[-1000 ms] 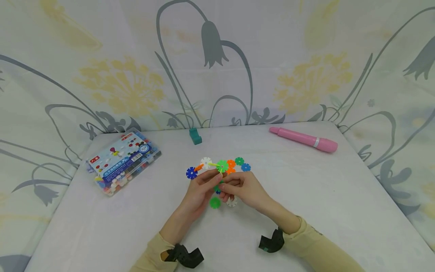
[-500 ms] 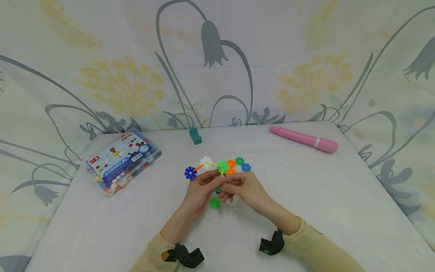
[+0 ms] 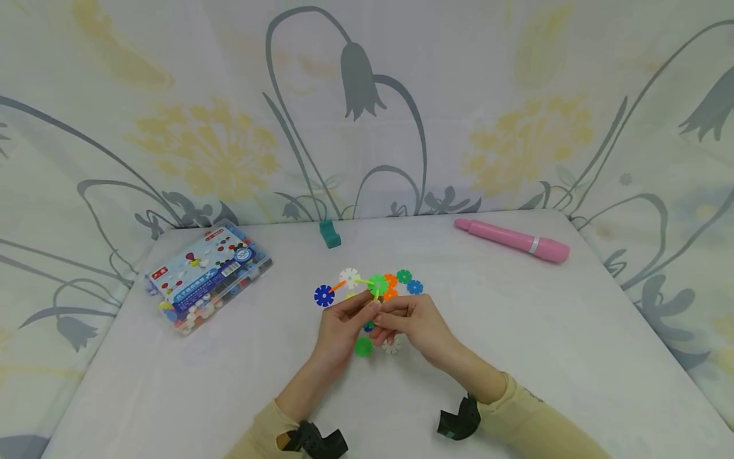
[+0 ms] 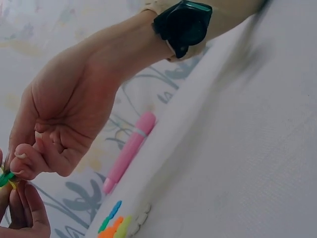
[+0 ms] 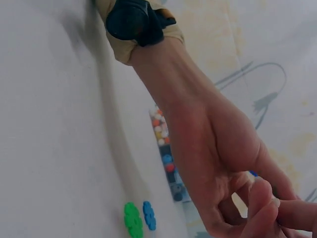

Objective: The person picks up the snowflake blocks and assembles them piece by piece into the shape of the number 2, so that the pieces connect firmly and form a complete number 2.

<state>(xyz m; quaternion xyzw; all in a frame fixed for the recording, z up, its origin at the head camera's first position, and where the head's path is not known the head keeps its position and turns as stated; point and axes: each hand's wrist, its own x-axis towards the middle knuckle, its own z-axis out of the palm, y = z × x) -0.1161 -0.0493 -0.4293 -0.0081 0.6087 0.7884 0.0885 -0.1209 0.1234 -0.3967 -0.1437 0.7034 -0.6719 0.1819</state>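
Note:
Both hands meet at mid-table in the head view, thumbs close together. My left hand grips a chain of notched plastic snowflake discs, which runs from a dark blue disc through an edge-on orange one and a white disc to a bright green disc. An edge-on yellow disc leads from there to the fingertips. Facing it, my right hand pinches a green disc, seen with a bit of yellow in the left wrist view. Fingers hide most of this joint in the head view.
Loose discs lie around the hands: orange, blue, green and white. A clear bead box stands at left, a teal block at the back, a pink pen-shaped tube at right.
The thumbs have come closer together, covering the green disc that showed between them a second ago. The head view has tilted up slightly; loose discs stay in place.

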